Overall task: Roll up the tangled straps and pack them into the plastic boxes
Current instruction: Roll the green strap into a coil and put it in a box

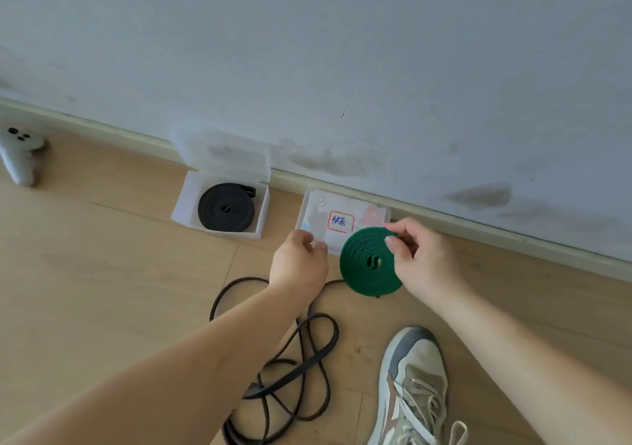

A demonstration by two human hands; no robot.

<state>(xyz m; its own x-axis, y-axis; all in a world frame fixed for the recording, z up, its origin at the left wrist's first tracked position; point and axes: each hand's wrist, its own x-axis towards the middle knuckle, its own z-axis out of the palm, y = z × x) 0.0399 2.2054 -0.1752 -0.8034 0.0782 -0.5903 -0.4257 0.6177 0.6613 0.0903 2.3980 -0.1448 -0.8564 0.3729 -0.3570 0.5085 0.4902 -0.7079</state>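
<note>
On a pale wooden floor (102, 273), at the foot of a scuffed grey wall (342, 51), two clear plastic boxes sit side by side. At left, the open box (183, 205) has its lid (222, 154) leaning back against the wall and holds a neatly coiled black strap (225, 208). To its right, the shut box (345, 201) carries a red-framed label (341, 221) with blue handwriting.

A person's bare arms reach in from below. Their right hand (424, 256) pinches a tightly rolled green strap (362, 260) between thumb and fingers, holding it tilted just in front of the shut box. Their left hand (297, 263) has bent fingers at that box's near left edge; whether they grip it cannot be told.

Nearer the viewer, a loose black strap (307, 359) lies tangled in loops on the floor, partly under the left forearm. A grey and beige shoe (413, 393) shows at lower right. A grey handheld controller (18, 157) lies far left by the wall.
</note>
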